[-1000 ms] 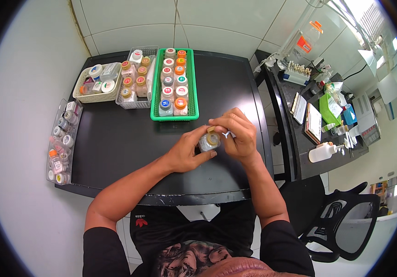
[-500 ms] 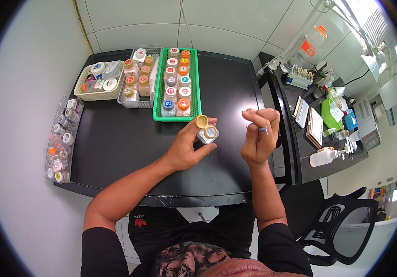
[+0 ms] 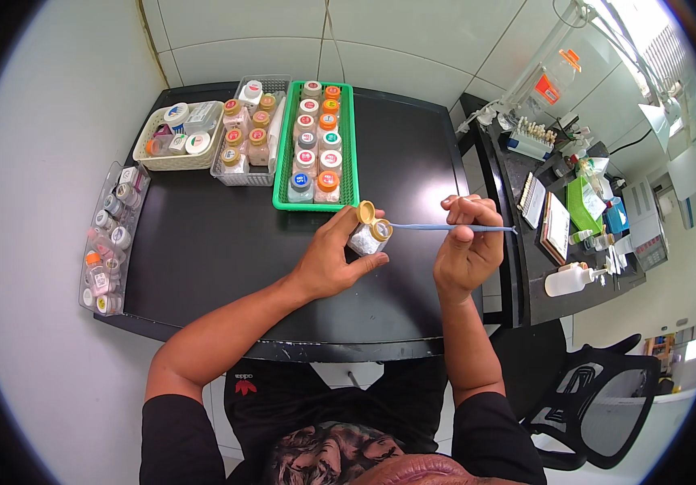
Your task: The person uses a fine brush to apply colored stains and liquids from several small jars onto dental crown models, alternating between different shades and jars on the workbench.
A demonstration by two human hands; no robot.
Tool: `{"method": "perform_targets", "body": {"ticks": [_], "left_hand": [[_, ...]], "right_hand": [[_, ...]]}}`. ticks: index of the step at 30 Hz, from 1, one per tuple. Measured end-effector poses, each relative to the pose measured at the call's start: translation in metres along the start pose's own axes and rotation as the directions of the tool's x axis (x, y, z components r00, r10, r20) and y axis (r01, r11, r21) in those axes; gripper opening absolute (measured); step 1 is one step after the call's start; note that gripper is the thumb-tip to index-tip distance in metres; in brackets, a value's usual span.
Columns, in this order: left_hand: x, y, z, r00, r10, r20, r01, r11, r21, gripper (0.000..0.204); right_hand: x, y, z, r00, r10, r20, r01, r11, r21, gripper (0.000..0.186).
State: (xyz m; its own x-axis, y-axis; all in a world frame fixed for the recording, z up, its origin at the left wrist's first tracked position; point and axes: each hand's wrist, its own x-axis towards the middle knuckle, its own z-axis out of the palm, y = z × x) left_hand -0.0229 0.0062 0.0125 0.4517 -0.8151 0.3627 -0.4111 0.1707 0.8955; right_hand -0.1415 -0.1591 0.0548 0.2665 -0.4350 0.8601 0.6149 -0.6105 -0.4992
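My left hand [image 3: 328, 263] grips a small clear jar [image 3: 368, 242] of white contents, its gold hinged lid [image 3: 366, 212] standing open. My right hand [image 3: 468, 250], to the right, has closed fingers around a thin pale-blue stick tool [image 3: 425, 227]. The stick lies almost horizontal, its left end at the jar's mouth; whether it is inside cannot be told. Just beyond the jar is a green basket [image 3: 282, 145] of colour-capped jars on the black table [image 3: 202, 250].
A clear basket [image 3: 244, 178] of jars, a cream basket [image 3: 177, 162] of containers and a narrow clear tray [image 3: 88, 275] are on the left. A side desk [image 3: 542, 303] at right holds a white bottle [image 3: 568, 280], tools and notebooks. A black chair [image 3: 603, 396] stands below it.
My right hand left the jar and moved right, and the blue stick now extends level to the jar's mouth. The gold lid has become visibly raised open in my left hand.
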Motion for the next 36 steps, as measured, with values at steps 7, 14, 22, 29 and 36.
{"method": "perform_targets", "body": {"ticks": [7,14,22,29,36], "left_hand": [[0.0,0.0,0.001,0.994,0.089,-0.06,-0.088,0.996,0.011,0.06],[-0.001,0.0,-0.003,1.0,-0.025,0.003,0.025,1.0,0.017,0.068],[-0.001,-0.005,-0.003,1.0,-0.023,0.017,0.025,0.994,-0.106,0.071],[-0.001,0.003,-0.005,0.999,-0.031,0.021,0.032,0.998,-0.058,0.072],[0.0,0.009,-0.009,0.997,-0.076,0.02,0.076,0.997,-0.019,0.072]], "right_hand": [[0.003,-0.008,-0.001,0.94,0.051,0.338,0.062,0.948,-0.313,0.033],[-0.006,0.0,-0.004,0.918,0.284,0.277,-0.227,0.949,-0.22,0.027],[-0.008,-0.007,0.0,0.812,0.533,0.236,-0.53,0.844,-0.08,0.019],[-0.008,-0.006,0.002,0.817,0.521,0.247,-0.529,0.848,-0.038,0.018],[-0.007,-0.008,0.003,0.833,0.517,0.195,-0.511,0.855,-0.083,0.017]]}}
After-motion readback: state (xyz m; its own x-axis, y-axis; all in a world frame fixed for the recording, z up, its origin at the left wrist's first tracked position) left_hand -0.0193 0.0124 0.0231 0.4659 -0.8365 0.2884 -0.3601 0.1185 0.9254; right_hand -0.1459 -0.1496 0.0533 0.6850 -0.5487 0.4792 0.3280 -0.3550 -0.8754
